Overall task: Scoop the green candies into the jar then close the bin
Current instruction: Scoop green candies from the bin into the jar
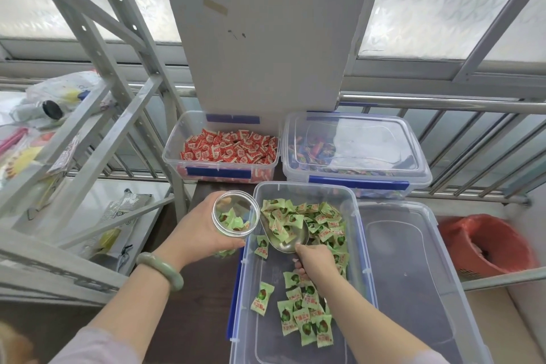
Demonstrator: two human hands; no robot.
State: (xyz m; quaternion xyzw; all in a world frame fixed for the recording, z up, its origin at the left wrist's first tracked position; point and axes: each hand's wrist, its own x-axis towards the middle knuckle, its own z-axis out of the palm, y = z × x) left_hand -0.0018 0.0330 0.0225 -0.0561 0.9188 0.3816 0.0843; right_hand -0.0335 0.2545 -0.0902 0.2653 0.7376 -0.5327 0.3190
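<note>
A clear plastic bin [365, 245] with blue latches stands open in front of me, with green wrapped candies [323, 217] heaped at its far end and more near my wrist. My right hand [314, 261] grips the handle of a metal scoop [291, 233] loaded with several green candies, held over the bin. My left hand [198, 230] holds a clear jar [235, 213] tilted toward the scoop at the bin's left rim. A few green candies lie inside the jar. The scoop's tip is close to the jar's mouth.
The bin's clear lid [413, 275] lies to its right. Behind stand an open bin of red candies [227, 148] and a lidded bin of mixed candies [351, 151]. A metal shelf frame [97, 115] is on the left, a red-lined basket [484, 245] on the right.
</note>
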